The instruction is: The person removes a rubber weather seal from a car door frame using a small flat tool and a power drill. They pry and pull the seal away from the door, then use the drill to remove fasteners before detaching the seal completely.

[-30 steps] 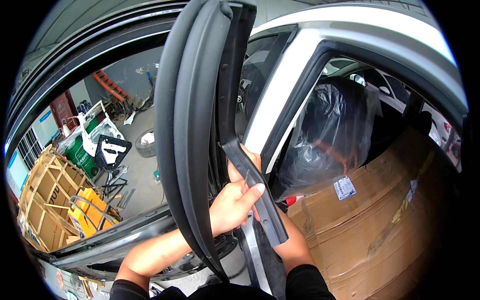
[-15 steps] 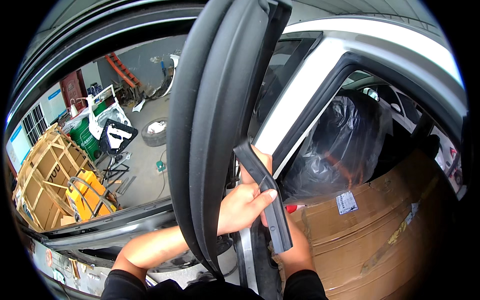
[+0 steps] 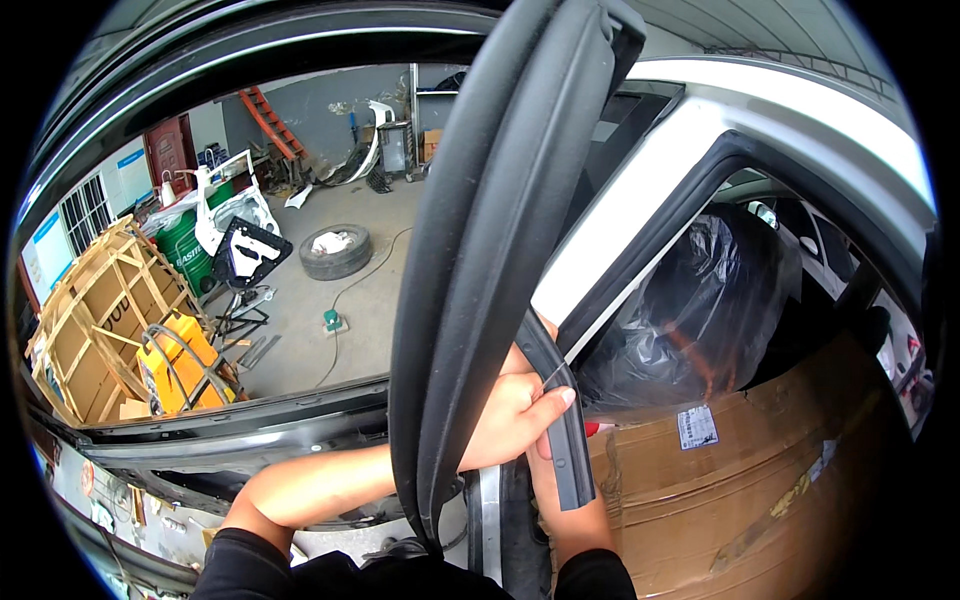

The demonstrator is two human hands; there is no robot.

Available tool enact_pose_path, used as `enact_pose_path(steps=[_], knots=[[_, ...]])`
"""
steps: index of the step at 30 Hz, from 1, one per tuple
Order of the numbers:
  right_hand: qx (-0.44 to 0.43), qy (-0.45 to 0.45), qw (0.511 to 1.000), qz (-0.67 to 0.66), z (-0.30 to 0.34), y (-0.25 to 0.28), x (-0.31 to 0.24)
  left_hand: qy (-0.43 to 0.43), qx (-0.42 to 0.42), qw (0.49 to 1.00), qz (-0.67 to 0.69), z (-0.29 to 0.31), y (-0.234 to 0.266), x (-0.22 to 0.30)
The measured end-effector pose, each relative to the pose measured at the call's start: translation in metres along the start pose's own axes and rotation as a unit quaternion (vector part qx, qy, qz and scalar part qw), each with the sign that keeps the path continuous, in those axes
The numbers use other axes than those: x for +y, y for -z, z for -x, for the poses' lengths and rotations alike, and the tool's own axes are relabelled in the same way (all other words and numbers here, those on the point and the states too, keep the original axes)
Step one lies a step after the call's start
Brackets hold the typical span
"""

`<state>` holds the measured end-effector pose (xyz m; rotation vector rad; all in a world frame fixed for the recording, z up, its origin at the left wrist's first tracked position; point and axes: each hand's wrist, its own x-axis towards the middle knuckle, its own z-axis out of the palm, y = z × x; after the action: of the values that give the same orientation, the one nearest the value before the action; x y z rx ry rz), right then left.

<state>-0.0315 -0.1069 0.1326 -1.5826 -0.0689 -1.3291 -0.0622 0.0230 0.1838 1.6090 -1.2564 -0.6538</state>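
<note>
A long black rubber door seal hangs in thick loops close before me, its upper part high in view and its lower part near my body. My left hand is closed on a narrow end piece of this seal, thumb pressed on its face. A thin line, perhaps a thread, shows beside the thumb. Behind the strip, my right hand comes up from below and grips the same piece. The strip and my left hand hide most of its fingers.
At right is a white car body with a black-edged window opening, a plastic-wrapped seat and a large cardboard box. A black door frame spans the left. Beyond it are a tyre, a yellow machine and a wooden crate.
The view has turned left, so the seal, my hands and the car appear farther right. My hands keep their grip on the seal, which leans a little more.
</note>
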Motion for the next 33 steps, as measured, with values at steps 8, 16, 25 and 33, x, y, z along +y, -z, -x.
enact_pose_path(steps=[8,16,25,33], knots=[[-0.072,-0.129,0.989,-0.010,-0.003,0.011,0.018,0.011,0.004,1.000,-0.012,-0.004,-0.002,-0.008],[-0.156,-0.170,0.964,-0.132,-0.002,0.020,0.010,-0.003,0.018,0.998,-0.053,0.004,0.003,0.002],[-0.172,0.104,0.952,0.230,-0.023,0.041,-0.017,-0.015,-0.006,0.997,-0.075,0.024,0.031,-0.005],[-0.212,0.188,0.877,0.387,-0.042,0.052,-0.047,0.068,-0.008,0.997,-0.048,0.019,0.032,-0.042]])
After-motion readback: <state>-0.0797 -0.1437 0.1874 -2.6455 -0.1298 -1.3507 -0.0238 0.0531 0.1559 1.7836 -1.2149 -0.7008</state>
